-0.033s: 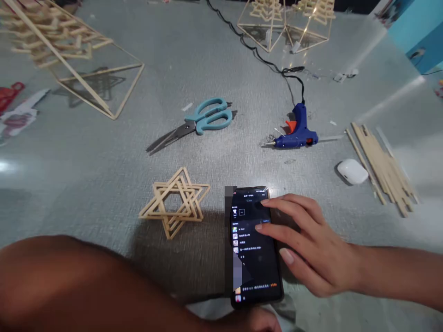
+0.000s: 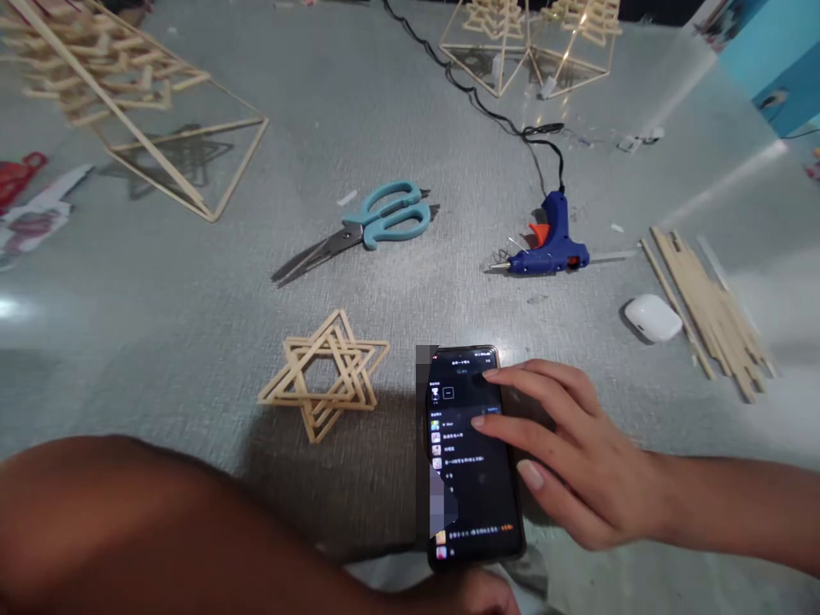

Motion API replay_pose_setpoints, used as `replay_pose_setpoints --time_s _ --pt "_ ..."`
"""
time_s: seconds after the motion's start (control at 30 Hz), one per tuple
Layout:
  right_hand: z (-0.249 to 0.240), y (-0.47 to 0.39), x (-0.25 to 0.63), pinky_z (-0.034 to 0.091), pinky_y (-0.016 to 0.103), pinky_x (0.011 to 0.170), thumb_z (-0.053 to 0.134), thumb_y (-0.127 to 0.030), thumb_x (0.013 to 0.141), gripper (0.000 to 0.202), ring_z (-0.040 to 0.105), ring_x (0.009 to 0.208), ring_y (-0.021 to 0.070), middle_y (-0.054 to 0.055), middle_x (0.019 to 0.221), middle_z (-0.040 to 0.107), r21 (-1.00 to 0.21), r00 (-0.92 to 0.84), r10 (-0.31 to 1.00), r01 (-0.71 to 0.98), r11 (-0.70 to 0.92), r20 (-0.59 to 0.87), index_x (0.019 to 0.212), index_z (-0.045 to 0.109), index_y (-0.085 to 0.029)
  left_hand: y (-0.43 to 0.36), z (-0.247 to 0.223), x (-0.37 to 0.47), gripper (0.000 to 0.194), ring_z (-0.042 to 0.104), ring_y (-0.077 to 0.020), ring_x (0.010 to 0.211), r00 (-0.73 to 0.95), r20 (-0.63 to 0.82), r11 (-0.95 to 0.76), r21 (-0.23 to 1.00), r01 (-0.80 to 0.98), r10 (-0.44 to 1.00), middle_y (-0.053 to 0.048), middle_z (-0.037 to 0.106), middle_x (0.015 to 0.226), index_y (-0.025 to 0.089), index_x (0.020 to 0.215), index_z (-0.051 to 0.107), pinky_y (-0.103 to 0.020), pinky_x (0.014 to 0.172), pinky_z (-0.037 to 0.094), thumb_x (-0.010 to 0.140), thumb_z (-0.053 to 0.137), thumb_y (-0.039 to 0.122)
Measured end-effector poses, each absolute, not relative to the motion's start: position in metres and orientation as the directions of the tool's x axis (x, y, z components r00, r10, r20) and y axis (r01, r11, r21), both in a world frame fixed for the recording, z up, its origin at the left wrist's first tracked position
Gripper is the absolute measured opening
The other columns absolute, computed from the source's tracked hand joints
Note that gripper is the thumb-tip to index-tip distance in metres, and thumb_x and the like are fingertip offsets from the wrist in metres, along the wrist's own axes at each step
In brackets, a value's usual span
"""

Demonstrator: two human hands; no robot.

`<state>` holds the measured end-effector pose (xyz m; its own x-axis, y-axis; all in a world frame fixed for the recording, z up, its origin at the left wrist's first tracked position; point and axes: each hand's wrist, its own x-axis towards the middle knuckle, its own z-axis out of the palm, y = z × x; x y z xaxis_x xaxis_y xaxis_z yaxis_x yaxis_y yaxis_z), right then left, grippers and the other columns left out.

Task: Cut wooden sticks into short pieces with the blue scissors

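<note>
A black phone (image 2: 471, 453) with a lit screen showing a dark list sits low in the middle of the view. My left hand (image 2: 474, 596) grips its lower end from beneath, at the picture's bottom edge and mostly hidden. My left forearm fills the lower left corner. My right hand (image 2: 564, 453) comes in from the right with fingers spread, and two fingertips rest on the upper part of the screen. A star (image 2: 326, 376) built from layered wooden sticks lies on the grey table (image 2: 192, 299) just left of the phone.
Teal scissors (image 2: 377, 226) and a blue glue gun (image 2: 547, 243) with a black cord lie further back. A white earbud case (image 2: 652, 318) and loose wooden sticks (image 2: 708, 307) are at the right. Stick-frame pyramids stand at back left (image 2: 147, 128) and back centre (image 2: 525, 43).
</note>
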<state>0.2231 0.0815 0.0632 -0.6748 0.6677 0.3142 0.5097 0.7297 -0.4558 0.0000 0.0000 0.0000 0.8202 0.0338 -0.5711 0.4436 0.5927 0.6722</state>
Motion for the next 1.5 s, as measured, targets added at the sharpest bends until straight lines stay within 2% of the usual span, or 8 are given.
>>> replay_pose_setpoints --time_s 0.13,0.3,0.47,0.77,0.9,1.03,1.27,1.5 --pt "0.064 0.082 0.222 0.039 0.056 0.118 0.045 -0.024 0.103 0.043 0.042 0.145 0.0355 0.019 0.161 0.041 -0.420 -0.700 0.650 0.515 0.747 0.297 0.143 0.059 -0.015 0.005 0.006 -0.003 0.041 0.050 -0.0180 0.083 0.767 -0.641 0.637 0.604 0.479 0.031 0.003 0.049 0.073 0.023 0.070 0.052 -0.028 0.086 0.040 0.074 0.062 0.063" --pt "0.065 0.082 0.221 0.039 0.055 0.119 0.042 -0.026 0.105 0.044 0.040 0.146 0.0358 0.019 0.162 0.039 -0.396 -0.705 0.645 0.523 0.754 0.296 0.145 0.057 -0.015 0.009 0.011 -0.002 0.032 0.052 -0.0172 0.086 0.718 -0.696 0.640 0.566 0.519 0.033 0.003 0.055 0.083 0.022 0.075 0.057 -0.027 0.084 0.041 0.077 0.069 0.052" --pt "0.065 0.091 0.209 0.034 0.058 0.124 0.042 -0.030 0.106 0.049 0.035 0.153 0.0382 0.021 0.165 0.034 -0.399 -0.676 0.677 0.557 0.728 0.291 0.152 0.051 -0.014 0.004 0.012 0.005 0.019 0.052 -0.0167 0.082 0.596 -0.802 0.626 0.451 0.637 -0.029 0.005 0.055 0.077 0.024 0.077 0.061 -0.026 0.079 0.039 0.073 0.069 0.040" --pt "0.063 0.100 0.196 0.034 0.069 0.122 0.042 -0.037 0.109 0.049 0.023 0.162 0.0429 0.017 0.176 0.017 -0.414 -0.661 0.722 0.609 0.677 0.207 0.156 0.050 -0.026 -0.005 0.013 0.010 0.013 0.059 -0.0234 0.089 0.533 -0.845 0.533 0.469 0.704 0.039 0.003 0.057 0.075 0.024 0.076 0.065 -0.033 0.076 0.038 0.067 0.068 0.034" --pt "0.064 0.100 0.206 0.035 0.068 0.123 0.042 -0.030 0.106 0.048 0.033 0.157 0.0403 0.018 0.171 0.030 -0.475 -0.632 0.704 0.535 0.699 0.325 0.152 0.053 -0.021 0.002 0.024 0.013 0.010 0.062 -0.0267 0.098 0.508 -0.860 0.516 0.457 0.724 0.048 0.001 0.063 0.081 0.024 0.077 0.066 -0.034 0.078 0.041 0.069 0.068 0.030" --pt "0.064 0.098 0.219 0.041 0.062 0.119 0.044 -0.021 0.101 0.038 0.045 0.144 0.0354 0.015 0.158 0.049 -0.506 -0.609 0.676 0.464 0.727 0.414 0.130 0.070 -0.020 0.015 0.036 0.020 0.004 0.064 -0.0237 0.099 0.511 -0.859 0.569 0.437 0.697 0.034 0.000 0.067 0.088 0.023 0.077 0.062 -0.033 0.082 0.043 0.080 0.061 0.020" --pt "0.055 0.084 0.231 0.053 0.057 0.107 0.046 -0.026 0.096 0.038 0.053 0.139 0.0374 0.015 0.154 0.057 -0.408 -0.660 0.538 0.361 0.839 0.523 0.113 0.079 -0.019 0.018 0.032 0.029 0.022 0.055 -0.0151 0.079 0.547 -0.837 0.735 0.376 0.564 0.008 0.004 0.057 0.075 0.020 0.074 0.055 -0.028 0.075 0.040 0.091 0.049 0.006" --pt "0.056 0.084 0.226 0.058 0.050 0.103 0.048 -0.024 0.091 0.035 0.057 0.137 0.0335 0.016 0.143 0.065 -0.372 -0.655 0.498 0.335 0.866 0.569 0.105 0.080 -0.017 0.024 0.044 0.029 0.027 0.051 -0.0128 0.072 0.523 -0.850 0.752 0.300 0.587 -0.069 0.006 0.057 0.072 0.020 0.076 0.055 -0.027 0.073 0.038 0.092 0.045 0.001"
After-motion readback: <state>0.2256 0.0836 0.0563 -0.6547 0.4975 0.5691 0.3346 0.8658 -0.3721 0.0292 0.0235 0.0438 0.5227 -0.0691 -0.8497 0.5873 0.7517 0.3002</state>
